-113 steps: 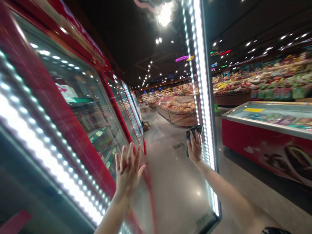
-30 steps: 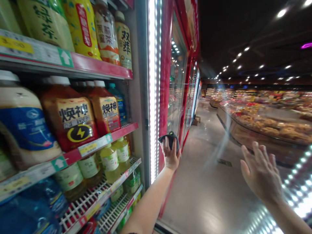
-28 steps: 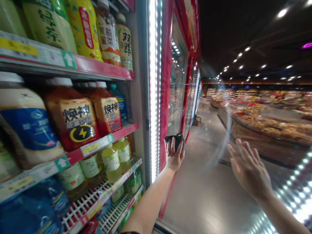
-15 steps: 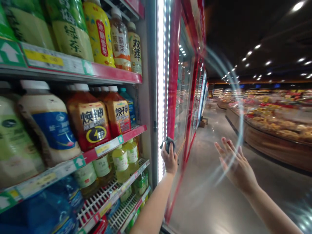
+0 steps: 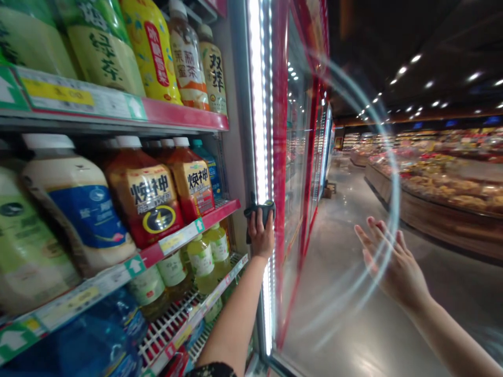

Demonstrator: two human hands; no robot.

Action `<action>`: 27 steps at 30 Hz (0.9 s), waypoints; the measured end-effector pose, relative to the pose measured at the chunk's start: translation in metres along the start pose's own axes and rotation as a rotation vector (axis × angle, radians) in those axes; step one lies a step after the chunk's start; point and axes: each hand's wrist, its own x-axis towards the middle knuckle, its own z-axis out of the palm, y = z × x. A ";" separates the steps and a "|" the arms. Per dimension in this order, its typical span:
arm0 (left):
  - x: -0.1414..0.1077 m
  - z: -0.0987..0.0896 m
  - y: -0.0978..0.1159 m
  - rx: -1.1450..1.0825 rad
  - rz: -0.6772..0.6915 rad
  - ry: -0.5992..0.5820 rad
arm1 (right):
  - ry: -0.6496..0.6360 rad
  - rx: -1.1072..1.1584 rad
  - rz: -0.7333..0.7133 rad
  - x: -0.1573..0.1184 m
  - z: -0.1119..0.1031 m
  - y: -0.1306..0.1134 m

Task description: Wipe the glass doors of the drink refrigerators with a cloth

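In the head view, the left hand (image 5: 262, 236) has its fingers folded over a dark cloth (image 5: 261, 210), gripping it at the lit strip (image 5: 260, 131), partway up, overlapping its left edge. Well to the strip's right, the right hand (image 5: 393, 264) is raised with fingers spread, holding nothing; whether its palm touches glass, I cannot tell. Left of the strip, drink bottles (image 5: 145, 193) stand on shelves (image 5: 184, 115); just right of it runs a red frame (image 5: 280, 131).
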 end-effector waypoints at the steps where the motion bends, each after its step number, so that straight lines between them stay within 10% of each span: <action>1: -0.021 0.000 -0.001 0.002 -0.003 0.000 | 0.005 0.003 0.003 0.000 -0.001 -0.001; 5: -0.075 -0.008 -0.004 0.011 0.010 -0.011 | 0.007 0.019 0.008 -0.002 -0.002 -0.002; 13: 0.003 0.018 -0.001 0.008 -0.069 0.004 | -0.004 0.009 0.024 -0.006 0.000 -0.003; 22: -0.109 -0.023 0.002 -0.031 -0.057 -0.025 | 0.017 0.008 0.018 -0.006 -0.002 -0.004; 27: -0.035 -0.014 0.027 -0.128 0.005 -0.064 | 0.041 0.015 0.026 -0.006 0.003 -0.005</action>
